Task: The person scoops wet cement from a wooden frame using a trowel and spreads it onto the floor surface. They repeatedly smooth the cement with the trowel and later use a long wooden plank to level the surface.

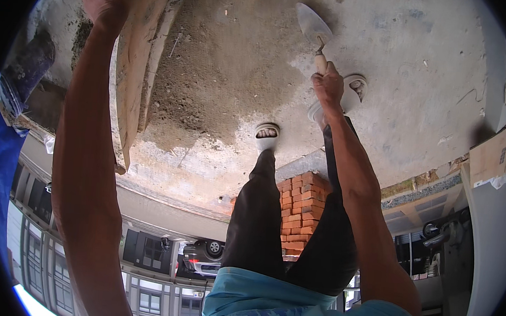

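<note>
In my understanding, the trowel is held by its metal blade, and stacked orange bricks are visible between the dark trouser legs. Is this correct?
Not entirely: the trowel is held by its pale handle, not by its metal blade, as the head view shows. Stacked orange bricks are visible between the dark trouser legs.

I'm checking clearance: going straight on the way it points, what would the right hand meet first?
Beyond the trowel the right hand holds, the way looks free up to the picture's edge, over concrete floor. Depth is unclear, so the trowel might meet the floor first.
</note>
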Available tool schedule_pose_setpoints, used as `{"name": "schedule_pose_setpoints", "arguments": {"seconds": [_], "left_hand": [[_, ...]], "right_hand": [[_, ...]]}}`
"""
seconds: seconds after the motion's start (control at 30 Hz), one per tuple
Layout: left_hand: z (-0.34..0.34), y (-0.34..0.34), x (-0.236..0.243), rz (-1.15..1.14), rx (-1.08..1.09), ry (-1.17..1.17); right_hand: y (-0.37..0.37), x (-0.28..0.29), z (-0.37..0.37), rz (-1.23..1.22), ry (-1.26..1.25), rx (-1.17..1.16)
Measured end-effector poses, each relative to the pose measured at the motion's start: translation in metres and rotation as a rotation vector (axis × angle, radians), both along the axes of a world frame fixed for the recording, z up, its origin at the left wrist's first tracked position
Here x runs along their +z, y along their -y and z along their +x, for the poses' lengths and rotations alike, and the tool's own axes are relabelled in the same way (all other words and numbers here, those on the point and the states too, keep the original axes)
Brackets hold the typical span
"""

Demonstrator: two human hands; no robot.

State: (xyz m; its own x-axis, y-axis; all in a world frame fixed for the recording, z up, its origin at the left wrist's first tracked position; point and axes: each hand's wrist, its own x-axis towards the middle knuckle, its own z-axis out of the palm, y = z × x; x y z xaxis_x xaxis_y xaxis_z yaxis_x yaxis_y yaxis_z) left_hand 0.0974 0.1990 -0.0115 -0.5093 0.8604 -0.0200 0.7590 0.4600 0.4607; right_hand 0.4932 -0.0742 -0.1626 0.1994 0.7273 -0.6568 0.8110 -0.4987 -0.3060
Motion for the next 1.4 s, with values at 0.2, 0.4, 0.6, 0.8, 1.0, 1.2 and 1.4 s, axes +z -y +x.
{"name": "schedule_pose_setpoints", "arguments": {"seconds": [0.2,0.4,0.6,0.8,1.0,1.2,1.4], "left_hand": [[0.008,-0.001,0.006,-0.015,0.003,-0.003],[0.009,-0.003,0.006,0.025,0.008,0.037],[-0.003,-0.003,-0.014,-0.009,-0.065,-0.152],[-0.014,-0.007,-0.013,-0.170,-0.027,-0.121],[-0.007,-0.005,-0.006,-0.255,0.062,-0.094],[-0.002,-0.003,-0.001,-0.232,0.015,-0.126],[-0.014,-0.005,-0.010,-0.262,-0.053,-0.163]], "right_hand": [[-0.011,-0.012,0.004,-0.074,0.056,0.091],[0.115,0.029,-0.048,-0.391,-0.141,0.551],[0.089,0.043,-0.040,-0.341,-0.185,0.520],[0.025,0.106,-0.005,-0.234,-0.236,0.311],[0.010,0.230,0.008,-0.551,-0.754,-0.405],[0.011,0.314,-0.009,-0.732,-0.829,-0.867],[0.041,0.295,-0.013,-0.521,-0.743,-0.861]]}}
